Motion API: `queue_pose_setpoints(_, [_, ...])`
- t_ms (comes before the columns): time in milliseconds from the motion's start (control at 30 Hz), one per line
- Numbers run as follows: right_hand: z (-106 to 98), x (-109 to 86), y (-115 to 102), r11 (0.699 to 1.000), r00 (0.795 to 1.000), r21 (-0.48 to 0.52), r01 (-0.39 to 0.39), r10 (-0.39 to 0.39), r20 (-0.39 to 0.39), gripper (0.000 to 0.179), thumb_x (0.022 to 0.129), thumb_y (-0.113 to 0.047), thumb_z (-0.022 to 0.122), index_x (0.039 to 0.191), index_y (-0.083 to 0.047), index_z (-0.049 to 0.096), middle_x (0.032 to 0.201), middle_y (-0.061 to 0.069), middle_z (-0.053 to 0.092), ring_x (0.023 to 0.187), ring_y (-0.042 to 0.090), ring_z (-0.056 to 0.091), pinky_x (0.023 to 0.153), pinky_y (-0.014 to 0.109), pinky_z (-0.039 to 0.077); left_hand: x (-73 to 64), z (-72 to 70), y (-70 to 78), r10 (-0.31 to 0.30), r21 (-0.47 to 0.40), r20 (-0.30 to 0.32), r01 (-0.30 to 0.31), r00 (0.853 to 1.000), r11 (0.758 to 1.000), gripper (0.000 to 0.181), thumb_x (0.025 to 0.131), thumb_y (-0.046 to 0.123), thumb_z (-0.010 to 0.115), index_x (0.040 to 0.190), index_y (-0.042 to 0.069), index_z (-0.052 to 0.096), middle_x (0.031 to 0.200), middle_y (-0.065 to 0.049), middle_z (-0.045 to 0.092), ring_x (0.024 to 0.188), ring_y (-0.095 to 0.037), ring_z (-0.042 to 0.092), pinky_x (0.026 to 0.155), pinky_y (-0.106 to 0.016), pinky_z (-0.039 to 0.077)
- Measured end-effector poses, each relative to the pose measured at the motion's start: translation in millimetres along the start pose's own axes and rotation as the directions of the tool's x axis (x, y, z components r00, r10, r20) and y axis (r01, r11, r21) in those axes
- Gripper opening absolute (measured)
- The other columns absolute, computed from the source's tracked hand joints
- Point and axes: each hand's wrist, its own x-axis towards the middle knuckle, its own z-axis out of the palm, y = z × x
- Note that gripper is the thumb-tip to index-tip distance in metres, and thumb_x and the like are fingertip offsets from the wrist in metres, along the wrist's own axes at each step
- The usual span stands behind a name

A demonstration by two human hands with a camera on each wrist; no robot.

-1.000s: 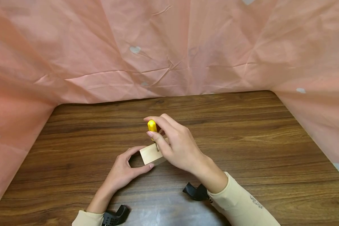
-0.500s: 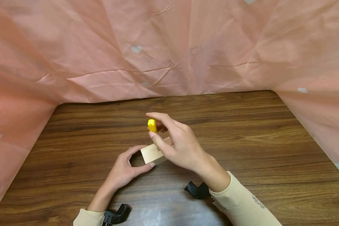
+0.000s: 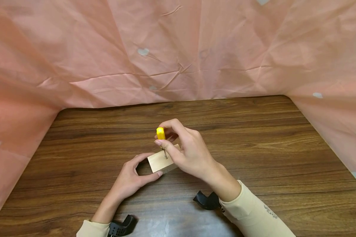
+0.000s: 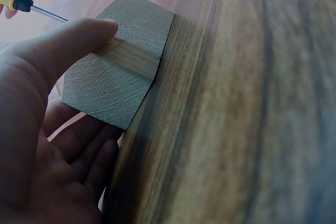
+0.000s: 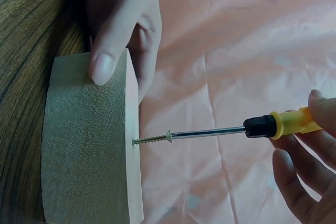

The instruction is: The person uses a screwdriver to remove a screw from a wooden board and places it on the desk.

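A pale wooden block sits on the table, held at its left end between thumb and fingers of my left hand. In the right wrist view a threaded screw stands in the block's upper face, its tip sunk in and most of its thread showing. The tip of a screwdriver meets the screw's head, shaft in line with it. My right hand pinches the screwdriver's yellow handle between thumb and fingers above the block. The right hand hides the block's right end in the head view.
The brown wood-grain table spreads around both hands. A pink cloth with pale hearts hangs behind it and along both sides. Black wrist mounts sit at the cuffs of the beige sleeves.
My right hand's fingers have spread away from the screwdriver handle, then curled back round it. The block and left hand have stayed in nearly the same place.
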Motion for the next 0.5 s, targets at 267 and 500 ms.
queue_pose_setpoints(267, [-1.6, 0.1, -0.8, 0.999, 0.998, 0.031, -0.037, 0.036, 0.047, 0.023, 0.101, -0.008, 0.074, 0.121, -0.009, 0.061, 0.099, 0.0, 0.08, 0.089, 0.009, 0.073, 0.07, 0.026, 0.059, 0.1, -0.1, 0.0, 0.003, -0.006, 0.004, -0.003, 1.0, 1.0, 0.054, 0.082, 0.04, 0.095, 0.132, 0.034, 0.073, 0.125, 0.012, 0.075, 0.121, -0.013, 0.066, 0.113, -0.048, 0.047])
queue_pose_setpoints(500, [-0.9, 0.5, -0.7, 0.999, 0.999, 0.035, -0.023, 0.022, 0.033, 0.022, 0.098, -0.007, 0.072, 0.116, -0.008, 0.061, 0.096, -0.001, 0.075, 0.088, 0.009, 0.071, 0.082, 0.024, 0.061, -0.5, -0.9, 1.1, -0.008, -0.006, 0.008, 0.008, 1.0, 1.0, 0.055, 0.082, 0.039, 0.095, 0.132, 0.035, 0.072, 0.125, 0.012, 0.075, 0.121, -0.012, 0.066, 0.112, -0.046, 0.048])
